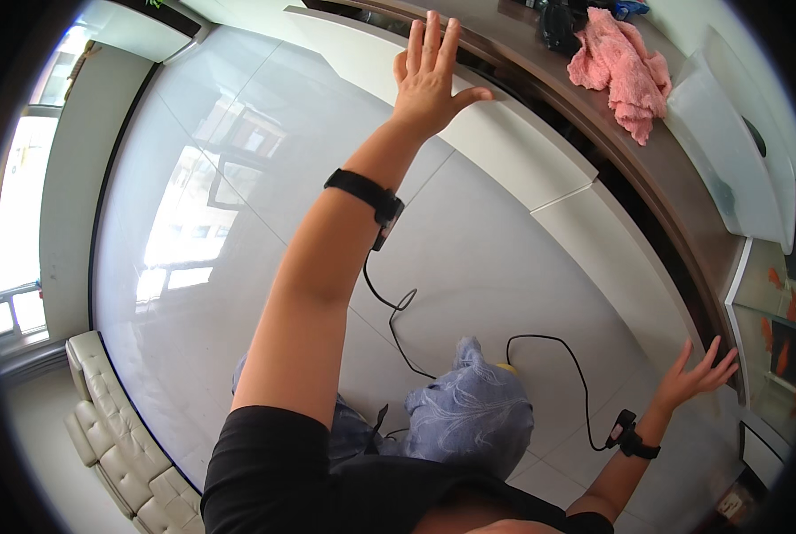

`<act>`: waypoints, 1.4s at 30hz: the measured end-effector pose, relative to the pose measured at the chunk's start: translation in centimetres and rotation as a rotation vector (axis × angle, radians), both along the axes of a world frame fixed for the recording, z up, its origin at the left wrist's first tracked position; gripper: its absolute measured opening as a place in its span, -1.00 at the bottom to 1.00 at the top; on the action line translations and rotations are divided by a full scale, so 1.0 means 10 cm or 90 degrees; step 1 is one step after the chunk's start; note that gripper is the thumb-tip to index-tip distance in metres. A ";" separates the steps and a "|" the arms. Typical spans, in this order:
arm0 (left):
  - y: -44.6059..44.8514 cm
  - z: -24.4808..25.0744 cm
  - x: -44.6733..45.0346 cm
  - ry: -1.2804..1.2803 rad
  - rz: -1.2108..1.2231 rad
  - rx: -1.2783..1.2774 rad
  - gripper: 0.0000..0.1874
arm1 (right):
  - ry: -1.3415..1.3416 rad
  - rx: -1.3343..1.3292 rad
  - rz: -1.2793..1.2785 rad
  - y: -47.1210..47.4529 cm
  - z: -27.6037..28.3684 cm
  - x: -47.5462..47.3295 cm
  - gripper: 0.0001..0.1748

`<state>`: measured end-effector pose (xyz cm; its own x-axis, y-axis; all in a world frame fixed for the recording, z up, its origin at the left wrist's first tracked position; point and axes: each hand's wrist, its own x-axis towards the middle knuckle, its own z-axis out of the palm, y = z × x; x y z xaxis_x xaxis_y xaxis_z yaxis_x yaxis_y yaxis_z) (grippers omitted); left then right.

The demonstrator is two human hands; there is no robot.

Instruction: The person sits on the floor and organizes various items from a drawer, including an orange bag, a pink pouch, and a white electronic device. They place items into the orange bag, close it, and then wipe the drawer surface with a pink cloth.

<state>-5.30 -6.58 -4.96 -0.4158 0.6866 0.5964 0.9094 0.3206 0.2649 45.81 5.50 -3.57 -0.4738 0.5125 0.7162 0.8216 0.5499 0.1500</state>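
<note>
My left hand (428,83) reaches far forward with fingers spread, holding nothing. It is over the white drawer front (511,140) of a long low cabinet, close to the brown cabinet top (538,63). Whether it touches the cabinet, I cannot tell. At the right, my right hand (698,377) is empty too, its fingers apart. It is near the cabinet's right end, beside a fish tank (771,300) with several orange fish. A dark gap (645,207) shows between the drawer fronts and the cabinet top.
A pink towel (621,73), a black plastic bag (558,30) and a translucent plastic container (731,147) sit on the cabinet. Black cables (398,327) run from devices strapped to both wrists. Glossy tiles (237,220) cover the floor. A cream tufted sofa (124,447) stands at left.
</note>
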 end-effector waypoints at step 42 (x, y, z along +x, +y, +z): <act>0.65 1.12 0.64 -0.187 -0.017 -0.380 -0.47 | 0.564 -0.861 0.360 0.13 0.58 -2.99 -0.60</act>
<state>1.12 -0.09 6.22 -0.4817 0.8759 -0.0257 0.8359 0.4681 0.2867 15.89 6.80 2.22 -0.5231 0.8494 0.0699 0.0652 0.1217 -0.9904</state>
